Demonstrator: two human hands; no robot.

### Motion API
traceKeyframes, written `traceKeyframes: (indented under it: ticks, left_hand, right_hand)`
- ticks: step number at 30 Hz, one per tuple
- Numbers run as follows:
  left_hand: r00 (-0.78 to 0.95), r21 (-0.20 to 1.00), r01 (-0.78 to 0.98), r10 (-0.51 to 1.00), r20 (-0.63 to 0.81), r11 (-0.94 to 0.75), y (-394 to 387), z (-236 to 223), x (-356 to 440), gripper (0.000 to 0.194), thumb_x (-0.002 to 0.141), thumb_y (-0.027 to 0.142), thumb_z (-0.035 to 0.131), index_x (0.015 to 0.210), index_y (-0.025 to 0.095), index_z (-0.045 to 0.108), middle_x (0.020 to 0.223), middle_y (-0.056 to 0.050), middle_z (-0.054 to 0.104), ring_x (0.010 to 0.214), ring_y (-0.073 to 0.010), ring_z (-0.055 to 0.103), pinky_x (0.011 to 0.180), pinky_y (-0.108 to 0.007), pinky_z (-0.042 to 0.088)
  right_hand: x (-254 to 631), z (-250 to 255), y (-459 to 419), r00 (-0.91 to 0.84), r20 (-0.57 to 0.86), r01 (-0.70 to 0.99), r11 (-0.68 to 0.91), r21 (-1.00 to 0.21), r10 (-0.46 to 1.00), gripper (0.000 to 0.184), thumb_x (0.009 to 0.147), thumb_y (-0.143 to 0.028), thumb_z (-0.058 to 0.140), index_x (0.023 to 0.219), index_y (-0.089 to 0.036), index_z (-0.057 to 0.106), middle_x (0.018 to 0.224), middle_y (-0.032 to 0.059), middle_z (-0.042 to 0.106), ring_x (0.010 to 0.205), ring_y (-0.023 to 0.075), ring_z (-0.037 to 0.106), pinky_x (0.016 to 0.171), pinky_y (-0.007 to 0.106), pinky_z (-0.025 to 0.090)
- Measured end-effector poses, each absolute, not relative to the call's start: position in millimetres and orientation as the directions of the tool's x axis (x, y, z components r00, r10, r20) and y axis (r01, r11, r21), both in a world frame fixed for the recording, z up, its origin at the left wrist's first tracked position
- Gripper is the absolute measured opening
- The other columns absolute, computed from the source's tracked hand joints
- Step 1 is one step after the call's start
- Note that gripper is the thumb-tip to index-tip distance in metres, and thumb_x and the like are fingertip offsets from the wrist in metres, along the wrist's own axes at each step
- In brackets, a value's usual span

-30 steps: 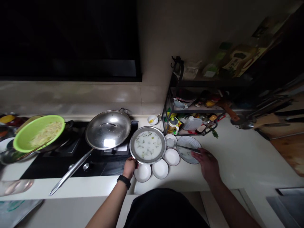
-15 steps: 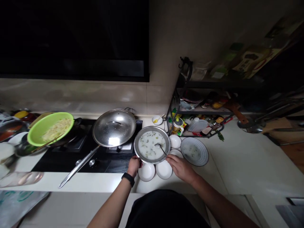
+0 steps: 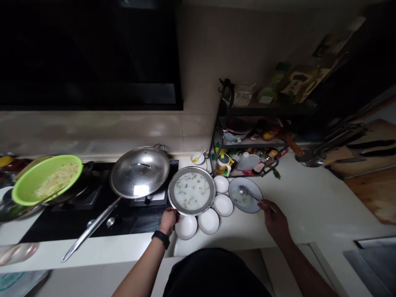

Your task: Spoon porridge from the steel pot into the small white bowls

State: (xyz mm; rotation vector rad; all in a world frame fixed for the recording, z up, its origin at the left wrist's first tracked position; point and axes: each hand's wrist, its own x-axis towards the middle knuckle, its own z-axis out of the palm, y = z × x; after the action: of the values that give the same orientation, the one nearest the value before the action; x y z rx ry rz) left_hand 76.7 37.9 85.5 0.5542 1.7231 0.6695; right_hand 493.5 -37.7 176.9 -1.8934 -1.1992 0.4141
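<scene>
My left hand [image 3: 169,220] grips the near rim of a metal basin [image 3: 170,192], which holds a milky white soup [image 3: 192,191] with green bits. In my right hand [image 3: 274,218] is the handle of a metal ladle [image 3: 243,190]. The ladle's bowl is over or in a patterned grey-white bowl [image 3: 256,189] with a little of the same soup in it. Between the basin and that bowl stand small white bowls [image 3: 223,205]; two more are along the basin's near side, one a white bowl [image 3: 186,227] by my left hand.
Left of the basin, a lidded wok [image 3: 140,171] sits on the black stove [image 3: 130,218], its long handle pointing toward me. A green colander-like bowl [image 3: 27,185] of pale shreds is further left. Behind are a condiment rack [image 3: 244,145] and a small dish [image 3: 197,158]. Knives stand at the right.
The ladle went from the patterned bowl's side into the basin's soup, then back right to the patterned bowl. My left hand stays on the basin's rim. The view shifted slightly.
</scene>
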Motion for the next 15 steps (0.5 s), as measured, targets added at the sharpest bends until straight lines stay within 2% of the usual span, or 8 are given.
traceKeyframes:
  ticks: [3,7,11,15]
  left_hand:
    - [-0.194,0.686,-0.106,0.661,-0.724,0.72,37.4,85.5,75.4,0.015,0.081,0.014,0.054,0.076,0.023,0.042,0.058,0.007,0.053,0.046,-0.0093,0.052,0.05,-0.021,0.041]
    - [-0.198,0.685,-0.122,0.659,-0.726,0.718,37.0,83.5,74.2,0.013,0.08,0.015,0.053,0.077,0.023,0.043,0.057,0.006,0.055,0.045,-0.0097,0.053,0.05,-0.021,0.04]
    - [-0.207,0.687,-0.109,0.659,-0.723,0.718,36.9,81.9,74.1,0.013,0.079,0.016,0.053,0.075,0.023,0.043,0.055,0.006,0.055,0.045,-0.0104,0.053,0.049,-0.021,0.04]
    - [-0.222,0.693,-0.111,0.662,-0.716,0.712,36.3,81.3,74.4,0.014,0.079,0.015,0.055,0.074,0.023,0.044,0.056,0.006,0.055,0.045,-0.0103,0.053,0.049,-0.021,0.04]
  right_hand:
    - [497.6,164.1,-47.7,0.54,0.086,0.494,-0.233,-0.838,0.837,0.045,0.085,-0.061,0.056,0.097,-0.021,0.07,0.082,0.0112,0.079,0.087,0.0308,0.078,0.082,0.041,0.061]
    - [496.3,150.8,-52.8,0.66,-0.068,0.239,-0.295,-0.925,0.748,0.046,0.078,-0.062,0.065,0.094,-0.02,0.069,0.076,0.01,0.078,0.083,0.0318,0.078,0.08,0.043,0.062]
    - [502.0,137.9,-51.6,0.762,-0.209,-0.118,-0.185,-0.976,0.613,0.043,0.068,-0.054,0.079,0.087,-0.018,0.066,0.071,0.0062,0.076,0.07,0.0277,0.078,0.071,0.04,0.065]
    - [510.2,127.5,-51.5,0.776,-0.259,-0.269,-0.07,-0.961,0.575,0.039,0.062,-0.048,0.086,0.079,-0.02,0.065,0.068,0.0032,0.075,0.065,0.0259,0.077,0.067,0.039,0.067]
